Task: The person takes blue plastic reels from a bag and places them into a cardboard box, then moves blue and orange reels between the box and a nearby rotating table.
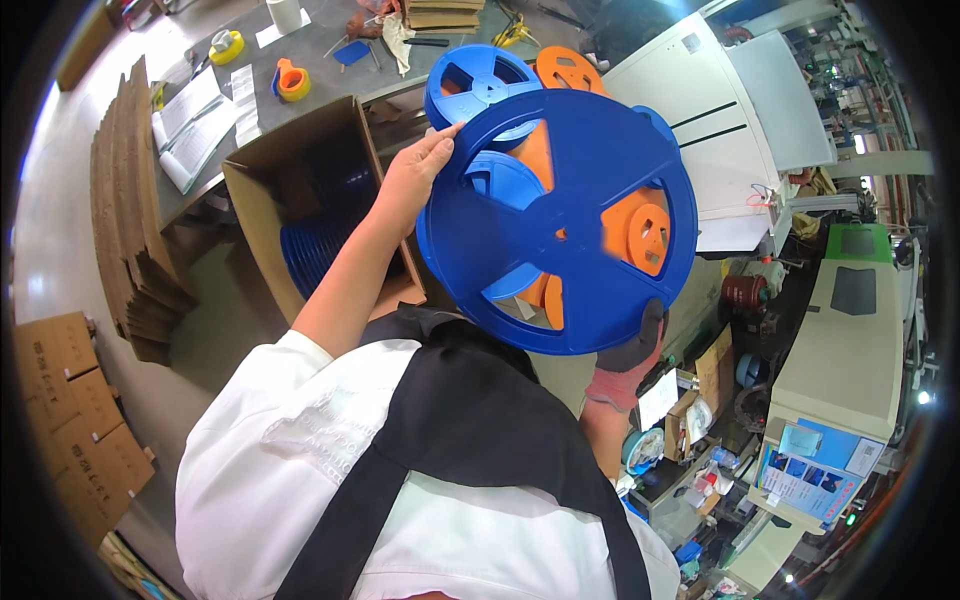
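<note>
A large dark blue plastic reel with wide cut-outs is held up in front of me. My bare left hand is closed at its upper left rim. My right hand, in a grey and red work glove, grips the lower right rim. Through the cut-outs and past the edge show lighter blue reels and orange reels. To the left, an open cardboard box contains a row of dark blue reels standing on edge.
A grey workbench carries tape rolls, an open notebook and small tools. Flattened cardboard leans at its left end, with closed cartons on the floor beyond. White machine panels and a beige machine stand to the right.
</note>
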Motion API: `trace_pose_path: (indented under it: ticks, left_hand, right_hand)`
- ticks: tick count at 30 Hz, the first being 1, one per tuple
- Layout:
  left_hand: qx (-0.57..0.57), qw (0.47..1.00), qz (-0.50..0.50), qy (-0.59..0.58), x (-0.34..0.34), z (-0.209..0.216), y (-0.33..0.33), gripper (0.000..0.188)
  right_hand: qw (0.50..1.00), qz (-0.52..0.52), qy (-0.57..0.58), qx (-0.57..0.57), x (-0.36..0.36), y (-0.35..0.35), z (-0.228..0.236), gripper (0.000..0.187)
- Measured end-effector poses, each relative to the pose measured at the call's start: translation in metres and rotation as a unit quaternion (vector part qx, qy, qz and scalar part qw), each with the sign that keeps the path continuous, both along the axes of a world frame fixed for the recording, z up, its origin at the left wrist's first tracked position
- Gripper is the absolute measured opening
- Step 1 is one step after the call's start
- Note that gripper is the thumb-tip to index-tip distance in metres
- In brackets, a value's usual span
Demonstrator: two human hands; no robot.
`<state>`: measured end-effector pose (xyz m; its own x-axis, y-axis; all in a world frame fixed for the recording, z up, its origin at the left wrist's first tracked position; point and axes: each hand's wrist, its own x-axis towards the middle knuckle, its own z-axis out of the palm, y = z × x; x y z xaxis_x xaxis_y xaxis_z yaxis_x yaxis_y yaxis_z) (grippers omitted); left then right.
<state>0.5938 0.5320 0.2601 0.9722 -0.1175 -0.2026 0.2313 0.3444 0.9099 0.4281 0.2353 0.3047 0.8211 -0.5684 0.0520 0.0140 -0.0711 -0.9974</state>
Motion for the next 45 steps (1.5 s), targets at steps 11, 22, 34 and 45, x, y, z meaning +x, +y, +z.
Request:
trace_pose_path:
  ticks: [11, 22, 34, 45]
  left_hand:
    - [0.252, 0.930, 0.014, -0.267, -0.079, 0.014, -0.046, 0.077]
    - [0.295, 0.869, -0.003, -0.396, -0.102, 0.014, -0.062, 0.095]
    - [0.339, 0.807, -0.020, -0.484, -0.115, -0.013, -0.073, 0.099]
    - [0.346, 0.786, -0.245, -0.450, -0.134, -0.024, -0.064, 0.069]
  right_hand:
    - [0.922, -0.014, -0.052, 0.383, 0.026, -0.010, -0.030, 0.050]
    - [0.869, -0.041, -0.004, 0.493, 0.030, 0.002, -0.084, 0.050]
    - [0.825, 0.034, 0.030, 0.563, 0.027, 0.020, -0.088, 0.053]
    - [0.869, 0.003, -0.032, 0.493, 0.023, -0.011, -0.105, 0.044]
